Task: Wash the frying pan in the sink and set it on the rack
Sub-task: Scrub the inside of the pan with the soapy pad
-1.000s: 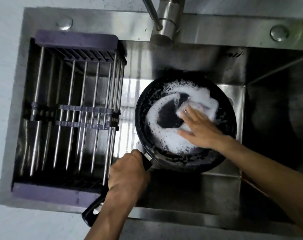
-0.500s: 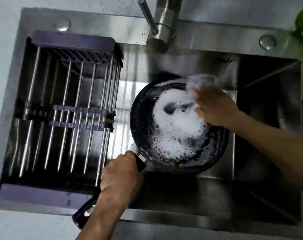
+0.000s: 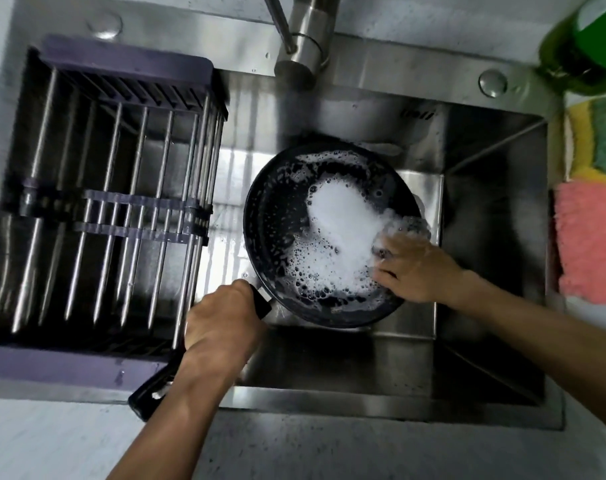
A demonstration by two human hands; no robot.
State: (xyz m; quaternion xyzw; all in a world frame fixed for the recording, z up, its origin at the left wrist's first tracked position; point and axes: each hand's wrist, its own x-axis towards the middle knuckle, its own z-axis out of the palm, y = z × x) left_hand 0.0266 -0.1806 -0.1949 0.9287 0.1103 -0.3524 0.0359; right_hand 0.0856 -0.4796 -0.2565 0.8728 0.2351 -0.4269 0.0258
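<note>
Soap foam (image 3: 343,233) covers much of the inside of the round black frying pan (image 3: 277,216), which sits inside the stainless steel sink (image 3: 346,362), tilted a little, with its long black handle (image 3: 149,396) reaching toward the lower left over the sink's front edge. The left hand (image 3: 222,327) has its grip wrapped tightly around this handle, close to where the handle joins the pan body; the fingers are curled under it and hidden. The right hand (image 3: 412,268) lies on the right inner side of the pan, its fingers fairly straight and pressing down into the foam. Under the fingertips there is something foamy and blurred at the pan rim, maybe a sponge, but it cannot be told for sure, so it cannot be told whether this grip is pinching anything.

To the left of the pan, over the left part of the sink, lies the drying rack with metal rods and purple plastic ends (image 3: 121,216); the pan is beside it, not on it. The steel faucet (image 3: 305,46) stands at the back edge. On the light surface (image 3: 52,441) to the right of the sink lie a pink cloth (image 3: 589,244), a yellow and green sponge (image 3: 596,140) and a green bottle (image 3: 585,50), partly cut by the frame.
</note>
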